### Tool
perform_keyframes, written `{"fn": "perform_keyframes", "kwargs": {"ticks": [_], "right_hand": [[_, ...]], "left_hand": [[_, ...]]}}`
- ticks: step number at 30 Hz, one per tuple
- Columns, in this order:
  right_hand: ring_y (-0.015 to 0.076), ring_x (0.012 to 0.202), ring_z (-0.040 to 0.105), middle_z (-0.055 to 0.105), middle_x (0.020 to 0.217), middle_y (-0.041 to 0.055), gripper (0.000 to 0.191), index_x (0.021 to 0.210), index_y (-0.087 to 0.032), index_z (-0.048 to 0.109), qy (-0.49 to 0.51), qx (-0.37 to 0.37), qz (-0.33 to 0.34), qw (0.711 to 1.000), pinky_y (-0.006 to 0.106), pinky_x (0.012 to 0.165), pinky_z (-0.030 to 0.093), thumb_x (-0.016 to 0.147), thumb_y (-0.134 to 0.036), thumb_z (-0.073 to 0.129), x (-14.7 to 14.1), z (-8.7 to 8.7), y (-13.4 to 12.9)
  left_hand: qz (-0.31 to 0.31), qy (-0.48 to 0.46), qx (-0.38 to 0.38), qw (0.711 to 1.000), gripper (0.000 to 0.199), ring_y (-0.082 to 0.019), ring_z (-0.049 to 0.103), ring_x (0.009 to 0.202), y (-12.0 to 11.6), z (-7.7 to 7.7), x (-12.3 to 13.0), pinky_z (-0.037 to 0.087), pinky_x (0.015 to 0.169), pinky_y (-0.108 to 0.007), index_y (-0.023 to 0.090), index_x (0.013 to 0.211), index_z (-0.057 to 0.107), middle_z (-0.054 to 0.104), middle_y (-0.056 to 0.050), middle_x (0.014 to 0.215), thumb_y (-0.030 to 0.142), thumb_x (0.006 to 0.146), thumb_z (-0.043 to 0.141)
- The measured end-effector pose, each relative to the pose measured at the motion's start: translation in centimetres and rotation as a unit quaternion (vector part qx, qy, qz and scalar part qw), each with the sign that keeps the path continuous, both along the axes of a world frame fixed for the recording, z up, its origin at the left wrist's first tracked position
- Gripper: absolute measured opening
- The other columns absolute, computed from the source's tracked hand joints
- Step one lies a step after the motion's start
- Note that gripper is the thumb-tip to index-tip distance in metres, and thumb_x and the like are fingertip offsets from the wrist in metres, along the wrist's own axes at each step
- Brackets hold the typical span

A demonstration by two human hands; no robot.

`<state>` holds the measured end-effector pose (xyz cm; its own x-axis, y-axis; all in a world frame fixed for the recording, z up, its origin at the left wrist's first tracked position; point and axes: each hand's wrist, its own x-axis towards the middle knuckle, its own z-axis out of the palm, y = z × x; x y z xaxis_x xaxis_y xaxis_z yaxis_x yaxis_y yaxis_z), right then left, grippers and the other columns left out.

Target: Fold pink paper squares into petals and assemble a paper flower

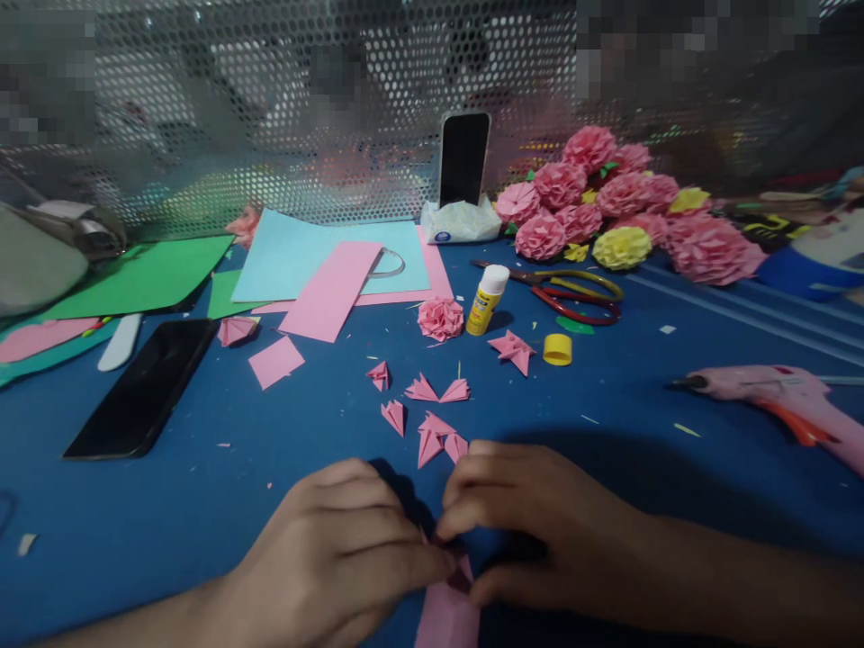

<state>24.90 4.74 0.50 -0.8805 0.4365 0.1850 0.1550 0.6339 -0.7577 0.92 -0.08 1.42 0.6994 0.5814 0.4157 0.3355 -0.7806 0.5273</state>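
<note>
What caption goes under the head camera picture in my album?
Left hand and right hand working on pink paper, folded pink pieces and a glue stick beyond.

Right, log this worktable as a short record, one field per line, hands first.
Left hand: holds pink paper
Right hand: fingertips at the same paper
Folded pieces: small, pink, just beyond the hands
Glue stick: standing, yellow cap off and nearby
Scissors: behind the cap, red and yellow handles
Glue gun: pink, far right
Paper flowers: pink and yellow, heaped back right
Phones: one lying left, one propped at back
</note>
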Motion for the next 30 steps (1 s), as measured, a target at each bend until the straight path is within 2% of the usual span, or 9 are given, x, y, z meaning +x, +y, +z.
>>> {"fn": "perform_keyframes", "kwargs": {"ticks": [3, 7, 11, 15, 18, 22, 24, 27, 30], "right_hand": [[0.0162, 0.090, 0.058, 0.066, 0.098, 0.0027, 0.037, 0.102, -0.019, 0.064, -0.009, -0.022, -0.028, 0.999, 0.027, 0.078, 0.040, 0.095, -0.055, 0.058, -0.1, 0.0, -0.1], [0.0157, 0.086, 0.056, 0.064, 0.095, 0.0018, 0.037, 0.101, -0.019, 0.061, -0.006, -0.028, -0.051, 0.998, 0.027, 0.077, 0.039, 0.094, -0.055, 0.059, 0.0, -0.3, -0.2], [0.0139, 0.081, 0.055, 0.062, 0.088, -0.0006, 0.022, 0.089, -0.019, 0.059, -0.007, -0.019, -0.044, 0.999, 0.026, 0.075, 0.038, 0.097, -0.039, 0.061, 0.0, -0.4, -0.4], [0.0147, 0.079, 0.054, 0.061, 0.088, 0.0000, 0.012, 0.088, -0.019, 0.058, -0.036, -0.002, -0.053, 0.998, 0.026, 0.073, 0.038, 0.093, -0.028, 0.065, 0.1, -0.3, -0.5], [0.0143, 0.079, 0.054, 0.061, 0.087, -0.0001, 0.012, 0.087, -0.019, 0.056, -0.043, 0.009, -0.047, 0.998, 0.026, 0.073, 0.038, 0.095, -0.026, 0.062, 0.2, -0.2, -0.5], [0.0161, 0.081, 0.055, 0.064, 0.088, 0.0029, 0.023, 0.088, -0.018, 0.057, -0.045, 0.085, -0.032, 0.995, 0.028, 0.073, 0.040, 0.104, -0.031, 0.047, 0.2, -0.3, -0.5], [0.0171, 0.083, 0.055, 0.065, 0.088, 0.0036, 0.026, 0.090, -0.018, 0.058, -0.044, 0.146, -0.025, 0.988, 0.029, 0.075, 0.041, 0.106, -0.028, 0.041, 0.2, -0.3, -0.5], [0.0160, 0.085, 0.055, 0.067, 0.091, 0.0028, 0.022, 0.093, -0.017, 0.059, -0.025, 0.221, -0.004, 0.975, 0.030, 0.078, 0.043, 0.105, -0.020, 0.040, 0.2, -0.3, -0.4], [0.0140, 0.083, 0.055, 0.068, 0.096, 0.0022, 0.024, 0.093, -0.016, 0.060, -0.021, 0.274, 0.027, 0.961, 0.030, 0.078, 0.043, 0.105, -0.014, 0.039, 0.3, 0.1, -0.2]], "left_hand": [[0.000, -0.026, -0.087, 0.996, 0.025, -0.016, 0.069, 0.083, 0.2, 0.6, 0.4, 0.049, 0.074, -0.030, 0.020, 0.107, 0.067, 0.075, -0.003, 0.094, 0.013, 0.103, 0.043], [-0.001, -0.052, -0.141, 0.989, 0.022, -0.017, 0.067, 0.092, 0.1, 0.5, 0.6, 0.048, 0.079, -0.029, 0.020, 0.106, 0.068, 0.073, -0.005, 0.103, 0.013, 0.100, 0.047], [0.025, -0.038, -0.138, 0.989, 0.012, -0.015, 0.065, 0.079, 0.1, -0.3, 0.5, 0.043, 0.070, -0.028, 0.021, 0.108, 0.066, 0.073, -0.001, 0.092, 0.019, 0.097, 0.060], [0.062, -0.015, -0.149, 0.987, 0.016, -0.013, 0.058, 0.068, 0.0, -0.8, 0.2, 0.038, 0.068, -0.027, 0.023, 0.113, 0.061, 0.067, 0.005, 0.075, 0.022, 0.097, 0.062], [0.070, -0.011, -0.158, 0.985, 0.019, -0.013, 0.056, 0.067, -0.1, -0.9, 0.1, 0.036, 0.069, -0.027, 0.025, 0.115, 0.058, 0.065, 0.006, 0.073, 0.022, 0.097, 0.062], [0.078, -0.001, -0.136, 0.988, 0.024, -0.014, 0.055, 0.069, -0.2, -1.0, 0.1, 0.036, 0.070, -0.027, 0.025, 0.121, 0.055, 0.065, 0.006, 0.074, 0.023, 0.098, 0.060], [0.084, 0.014, -0.092, 0.992, 0.023, -0.015, 0.054, 0.069, -0.1, -1.0, 0.1, 0.035, 0.070, -0.028, 0.022, 0.122, 0.054, 0.065, 0.004, 0.076, 0.023, 0.099, 0.058], [0.071, 0.050, 0.001, 0.996, 0.012, -0.016, 0.053, 0.069, 0.0, -0.9, 0.0, 0.035, 0.070, -0.031, 0.018, 0.109, 0.059, 0.065, 0.000, 0.080, 0.022, 0.103, 0.050], [0.026, 0.078, 0.046, 0.996, 0.027, -0.016, 0.057, 0.074, 0.1, -0.6, -0.2, 0.037, 0.071, -0.031, 0.016, 0.096, 0.063, 0.067, -0.004, 0.085, 0.019, 0.106, 0.038]]}}
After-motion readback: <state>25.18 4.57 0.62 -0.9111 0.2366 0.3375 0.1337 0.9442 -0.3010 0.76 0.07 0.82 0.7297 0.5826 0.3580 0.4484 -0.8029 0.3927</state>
